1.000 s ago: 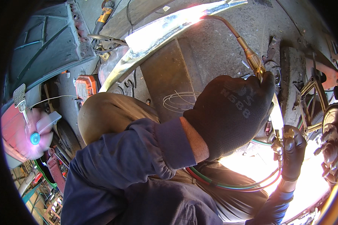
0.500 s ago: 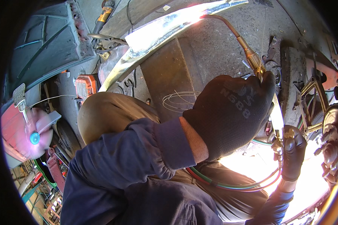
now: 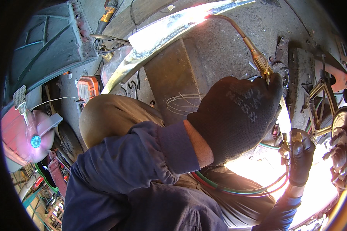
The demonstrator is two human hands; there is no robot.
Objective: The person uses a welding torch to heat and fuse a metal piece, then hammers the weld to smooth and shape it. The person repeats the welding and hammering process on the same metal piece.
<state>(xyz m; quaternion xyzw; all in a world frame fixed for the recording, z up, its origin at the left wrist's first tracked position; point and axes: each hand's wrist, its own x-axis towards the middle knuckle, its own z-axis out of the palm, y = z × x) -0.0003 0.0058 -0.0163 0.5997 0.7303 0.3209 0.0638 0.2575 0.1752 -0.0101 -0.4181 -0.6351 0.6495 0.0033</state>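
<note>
My left hand (image 3: 239,113), in a black knit glove, is closed around the handle of a brass torch (image 3: 263,63). The torch's bent copper tip reaches a long curved shiny metal strip (image 3: 158,40), where a red-pink glow shows. My right hand (image 3: 301,156), also gloved, grips the torch's brass valve fittings (image 3: 285,148) at the lower end of the handle. Red and green hoses (image 3: 239,191) loop down from these fittings across my legs. A thin wire coil (image 3: 183,103) lies beside my left hand.
A dark panel (image 3: 46,50) sits upper left, near a yellow-black power tool (image 3: 106,17) and pliers. An orange case (image 3: 88,87), a fan (image 3: 35,141) and a tyre are on the left. A rusty plate (image 3: 164,73) lies on concrete; metal frame parts (image 3: 324,104) crowd the right.
</note>
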